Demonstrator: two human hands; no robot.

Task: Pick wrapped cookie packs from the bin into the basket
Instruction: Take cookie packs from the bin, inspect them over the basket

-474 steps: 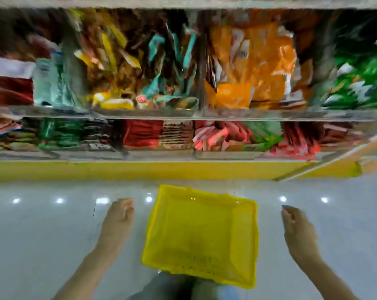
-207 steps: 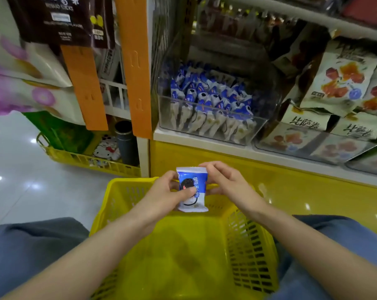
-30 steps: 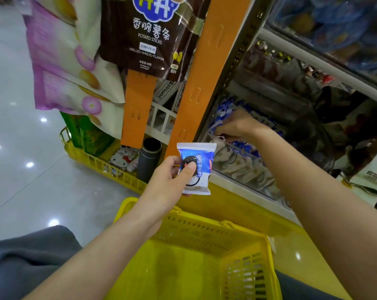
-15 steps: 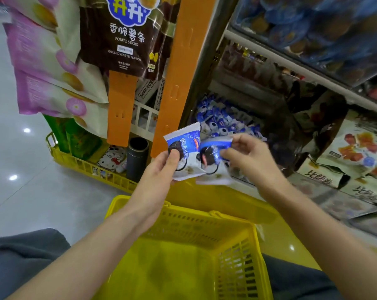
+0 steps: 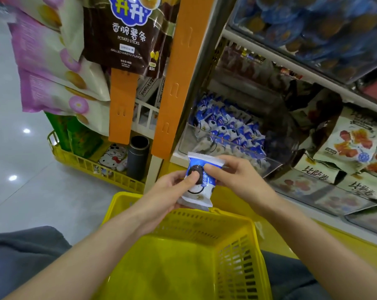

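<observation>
Both hands hold blue-and-white wrapped cookie packs (image 5: 201,185) stacked together above the far rim of the yellow basket (image 5: 205,217). My left hand (image 5: 170,191) grips them from the left with the thumb on the printed cookie. My right hand (image 5: 237,178) pinches the top right edge. How many packs are in the stack is hard to tell. Behind them a clear plastic bin (image 5: 237,148) on the shelf holds several more of the same packs (image 5: 226,126). The basket rests between my knees and looks empty.
Orange hanging strips (image 5: 172,83) carry snack bags, a brown potato-stick bag (image 5: 129,33) and pink bags (image 5: 53,72). A yellow tray (image 5: 92,167) on the floor holds a dark cylinder. White snack packs (image 5: 354,148) fill the bin to the right.
My right hand brought the second pack from beside the bin onto the pack in my left hand. Both hands dropped lower, close over the basket's far rim.
</observation>
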